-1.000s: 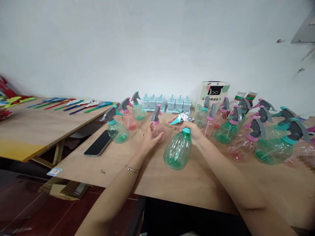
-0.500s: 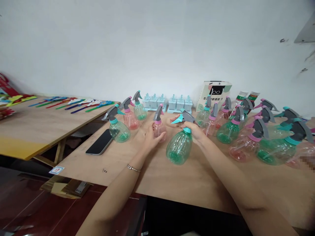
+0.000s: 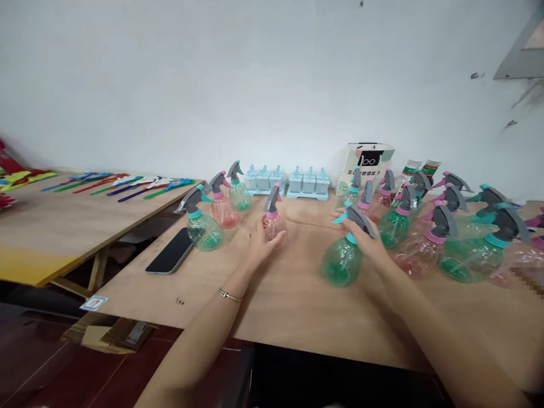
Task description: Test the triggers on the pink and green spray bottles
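Note:
My right hand (image 3: 366,239) grips the neck and grey trigger head of a green spray bottle (image 3: 342,262), which stands on the wooden table (image 3: 297,300) beside a crowd of other bottles. My left hand (image 3: 258,245) curls around the side of a small pink spray bottle (image 3: 273,222) that stands upright near the table's middle. A thin bracelet circles my left wrist.
Several green and pink spray bottles (image 3: 442,238) crowd the right side. Three more bottles (image 3: 215,207) stand at the left, near a black phone (image 3: 170,258). Pale blue ice moulds (image 3: 289,180) and a box (image 3: 366,164) line the wall. A second table (image 3: 63,221) at left holds coloured items.
My right hand has carried the green bottle to the right and set it beside the crowd of bottles. My left hand has stayed on the pink bottle.

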A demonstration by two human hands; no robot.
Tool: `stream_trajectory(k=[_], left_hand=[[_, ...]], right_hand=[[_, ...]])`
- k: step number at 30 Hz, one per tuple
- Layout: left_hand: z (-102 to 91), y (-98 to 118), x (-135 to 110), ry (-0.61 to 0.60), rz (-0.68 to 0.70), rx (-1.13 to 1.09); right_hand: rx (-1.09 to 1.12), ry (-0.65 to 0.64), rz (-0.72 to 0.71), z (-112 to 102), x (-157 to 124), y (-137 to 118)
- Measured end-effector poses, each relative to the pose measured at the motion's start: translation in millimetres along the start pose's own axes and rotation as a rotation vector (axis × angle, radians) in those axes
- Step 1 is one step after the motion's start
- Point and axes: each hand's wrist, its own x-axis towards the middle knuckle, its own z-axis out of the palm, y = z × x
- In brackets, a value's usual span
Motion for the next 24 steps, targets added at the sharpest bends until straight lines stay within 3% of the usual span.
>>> stream_trajectory(k=[4, 7, 12, 19, 24], left_hand=[[1.6, -2.4, -0.3, 0.004, 0.006, -0.013], [2.1, -3.3, -0.4, 0.004, 0.009, -0.009], [1.7, -2.3, -0.2, 0.018, 0.011, -0.007], [1.0, 0.8, -1.1, -0.01, -0.01, 0.008], [0.8, 0.4, -1.2, 0.002, -0.004, -0.012]], right_hand=[[-0.221, 0.302, -0.116, -41.0, -3.9, 13.6], [-0.337, 0.393, -0.162, -57.9, -1.1, 22.8], [-0.412, 0.512, -0.243, -59.0, 6.3, 29.3], [-0.376, 0.547, -0.372, -49.7, 12.1, 33.1], [-0.408, 0.597, -0.549, -65.7, 21.1, 48.2]])
